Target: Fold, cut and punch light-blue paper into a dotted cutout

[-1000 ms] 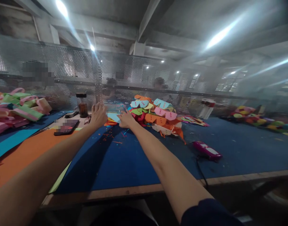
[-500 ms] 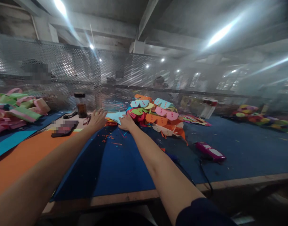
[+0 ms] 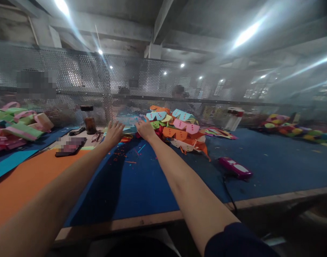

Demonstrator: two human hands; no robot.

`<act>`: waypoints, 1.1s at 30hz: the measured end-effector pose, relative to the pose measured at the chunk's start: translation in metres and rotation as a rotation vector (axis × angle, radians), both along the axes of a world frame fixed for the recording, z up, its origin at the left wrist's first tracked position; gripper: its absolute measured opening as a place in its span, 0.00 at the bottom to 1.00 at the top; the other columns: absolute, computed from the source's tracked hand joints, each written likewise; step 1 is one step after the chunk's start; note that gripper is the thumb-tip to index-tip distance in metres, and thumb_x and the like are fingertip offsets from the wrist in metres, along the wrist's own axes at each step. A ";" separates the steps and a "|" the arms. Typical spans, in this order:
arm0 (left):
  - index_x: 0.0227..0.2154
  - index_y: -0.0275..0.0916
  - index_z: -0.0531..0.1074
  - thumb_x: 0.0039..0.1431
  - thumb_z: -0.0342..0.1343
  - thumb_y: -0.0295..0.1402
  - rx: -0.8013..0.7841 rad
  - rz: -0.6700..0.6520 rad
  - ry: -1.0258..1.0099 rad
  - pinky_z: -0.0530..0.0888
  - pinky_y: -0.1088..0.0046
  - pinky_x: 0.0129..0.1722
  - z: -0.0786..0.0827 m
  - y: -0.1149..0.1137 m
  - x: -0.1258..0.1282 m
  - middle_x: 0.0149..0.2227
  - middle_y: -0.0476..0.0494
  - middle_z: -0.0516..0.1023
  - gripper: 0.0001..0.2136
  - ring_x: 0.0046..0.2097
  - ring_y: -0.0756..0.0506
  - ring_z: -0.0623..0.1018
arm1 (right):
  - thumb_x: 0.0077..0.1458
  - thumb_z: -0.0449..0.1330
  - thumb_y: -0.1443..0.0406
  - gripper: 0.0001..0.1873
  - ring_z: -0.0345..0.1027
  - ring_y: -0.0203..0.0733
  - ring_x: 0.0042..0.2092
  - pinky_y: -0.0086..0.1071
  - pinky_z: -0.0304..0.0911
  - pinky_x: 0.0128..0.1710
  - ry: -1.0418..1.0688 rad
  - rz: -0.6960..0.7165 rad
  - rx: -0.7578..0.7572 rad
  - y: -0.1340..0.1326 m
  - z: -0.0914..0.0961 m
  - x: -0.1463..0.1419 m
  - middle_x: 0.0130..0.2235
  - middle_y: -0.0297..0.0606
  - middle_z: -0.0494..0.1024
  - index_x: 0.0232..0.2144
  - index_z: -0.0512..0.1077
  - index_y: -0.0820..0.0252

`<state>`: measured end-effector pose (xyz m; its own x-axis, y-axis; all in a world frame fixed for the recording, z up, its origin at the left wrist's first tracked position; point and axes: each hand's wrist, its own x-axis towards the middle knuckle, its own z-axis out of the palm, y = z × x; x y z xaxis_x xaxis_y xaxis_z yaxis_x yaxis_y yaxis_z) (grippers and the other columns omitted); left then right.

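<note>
Both my arms reach far across the blue table [image 3: 142,185]. My left hand [image 3: 114,132] lies with fingers spread, palm down, near a light blue paper piece [image 3: 129,130] at the table's far side. My right hand [image 3: 145,129] also lies flat and open, fingers stretched toward the same paper piece, right beside a heap of folded coloured paper shapes [image 3: 179,130] with dots on them. Neither hand grips anything that I can see.
A phone [image 3: 69,146] and an orange sheet [image 3: 26,178] lie at left, with a dark jar [image 3: 89,119] and glasses behind. Folded pink and green paper [image 3: 16,128] is piled far left. A magenta corded tool [image 3: 234,167] lies at right. A perforated metal screen [image 3: 152,85] backs the table; people sit beyond.
Both hands have slid a little farther forward toward the light blue paper piece; the left hand came down flat from a raised position.
</note>
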<state>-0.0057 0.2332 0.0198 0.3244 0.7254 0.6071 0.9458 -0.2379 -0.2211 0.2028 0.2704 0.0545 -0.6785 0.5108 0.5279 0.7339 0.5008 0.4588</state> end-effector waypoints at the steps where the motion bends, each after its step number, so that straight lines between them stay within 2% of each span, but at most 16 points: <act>1: 0.55 0.37 0.71 0.61 0.53 0.28 0.015 0.003 0.001 0.49 0.44 0.67 0.003 -0.001 0.000 0.57 0.30 0.75 0.20 0.65 0.32 0.65 | 0.67 0.44 0.73 0.18 0.71 0.50 0.51 0.59 0.37 0.68 0.001 0.009 0.012 0.000 0.003 0.001 0.45 0.52 0.80 0.49 0.72 0.69; 3: 0.48 0.38 0.77 0.62 0.50 0.27 0.039 0.011 0.008 0.49 0.42 0.67 0.008 -0.001 0.000 0.48 0.32 0.81 0.15 0.59 0.33 0.72 | 0.68 0.43 0.74 0.19 0.70 0.50 0.52 0.58 0.36 0.69 -0.001 0.028 0.030 -0.001 0.009 0.003 0.46 0.52 0.80 0.51 0.71 0.69; 6: 0.38 0.39 0.80 0.62 0.47 0.25 0.075 0.024 0.020 0.50 0.40 0.66 0.016 -0.002 -0.001 0.36 0.34 0.83 0.14 0.49 0.34 0.77 | 0.68 0.43 0.74 0.19 0.70 0.50 0.53 0.59 0.35 0.69 -0.009 0.046 0.047 -0.002 0.015 0.004 0.45 0.52 0.80 0.52 0.71 0.70; 10: 0.36 0.39 0.79 0.63 0.47 0.24 0.130 0.015 0.033 0.52 0.43 0.66 0.028 -0.008 -0.004 0.36 0.37 0.83 0.14 0.48 0.36 0.78 | 0.68 0.43 0.74 0.19 0.70 0.50 0.53 0.59 0.36 0.69 -0.019 0.064 0.056 -0.007 0.025 0.006 0.44 0.53 0.81 0.50 0.71 0.71; 13: 0.37 0.38 0.79 0.65 0.46 0.26 0.160 -0.006 0.039 0.53 0.46 0.66 0.038 -0.018 -0.008 0.36 0.35 0.82 0.14 0.49 0.37 0.78 | 0.69 0.43 0.73 0.19 0.68 0.50 0.56 0.61 0.36 0.69 -0.043 0.105 0.058 -0.016 0.033 0.010 0.46 0.53 0.80 0.49 0.72 0.70; 20: 0.36 0.40 0.78 0.67 0.46 0.30 0.194 -0.061 0.035 0.56 0.47 0.66 0.050 -0.059 -0.015 0.37 0.39 0.82 0.14 0.47 0.38 0.78 | 0.70 0.45 0.71 0.17 0.65 0.50 0.58 0.61 0.34 0.68 -0.021 0.226 0.053 -0.056 0.035 0.026 0.47 0.48 0.80 0.46 0.74 0.65; 24: 0.38 0.43 0.78 0.68 0.48 0.31 0.206 -0.099 0.037 0.55 0.46 0.66 0.051 -0.098 -0.010 0.39 0.43 0.82 0.12 0.48 0.39 0.77 | 0.69 0.49 0.68 0.13 0.66 0.49 0.57 0.59 0.36 0.69 0.125 0.256 0.038 -0.096 0.033 0.039 0.48 0.46 0.79 0.45 0.74 0.63; 27: 0.36 0.43 0.77 0.69 0.48 0.31 0.201 -0.176 0.040 0.58 0.46 0.65 0.048 -0.144 -0.002 0.37 0.45 0.82 0.12 0.43 0.40 0.78 | 0.69 0.52 0.67 0.11 0.65 0.49 0.58 0.58 0.39 0.68 0.212 0.282 0.023 -0.146 0.027 0.053 0.50 0.44 0.79 0.45 0.73 0.61; 30: 0.33 0.42 0.77 0.68 0.49 0.29 0.145 -0.241 0.060 0.61 0.47 0.63 0.033 -0.200 0.010 0.33 0.45 0.81 0.12 0.40 0.41 0.79 | 0.67 0.53 0.68 0.10 0.69 0.48 0.55 0.55 0.46 0.67 0.234 0.327 -0.027 -0.207 0.007 0.069 0.46 0.42 0.81 0.45 0.73 0.59; 33: 0.34 0.42 0.76 0.63 0.49 0.23 0.056 -0.287 0.042 0.63 0.47 0.62 0.006 -0.248 0.022 0.32 0.46 0.80 0.12 0.36 0.41 0.79 | 0.65 0.54 0.72 0.12 0.72 0.47 0.53 0.57 0.49 0.67 0.247 0.388 -0.179 -0.261 -0.023 0.080 0.41 0.39 0.82 0.43 0.74 0.55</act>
<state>0.0165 -0.0152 0.0261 0.5374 0.5657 0.6254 0.8311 -0.4810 -0.2790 0.2830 0.0098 0.0312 -0.7020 0.3424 0.6245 0.5538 0.8138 0.1763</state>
